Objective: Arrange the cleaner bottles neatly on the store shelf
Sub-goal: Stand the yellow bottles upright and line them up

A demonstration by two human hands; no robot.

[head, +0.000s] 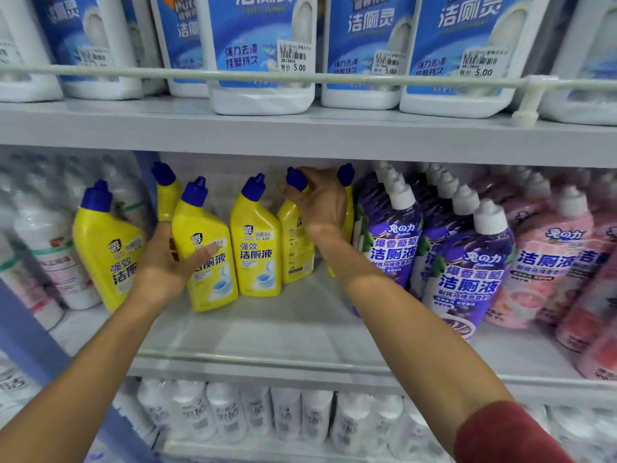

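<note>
On the middle shelf (300,329), left grip (167,262) curls round a front yellow toilet-cleaner bottle (203,228), seemingly squaring it; right grip (322,202) pinches the neck of a rear bottle (295,252), likely to turn its label forward.

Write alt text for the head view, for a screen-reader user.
A person's left grip holds a front-row yellow cleaner bottle by its body, while the right grip holds the neck of a rear yellow bottle on the middle shelf. Purple bottles and pink bottles stand to the right.
</note>
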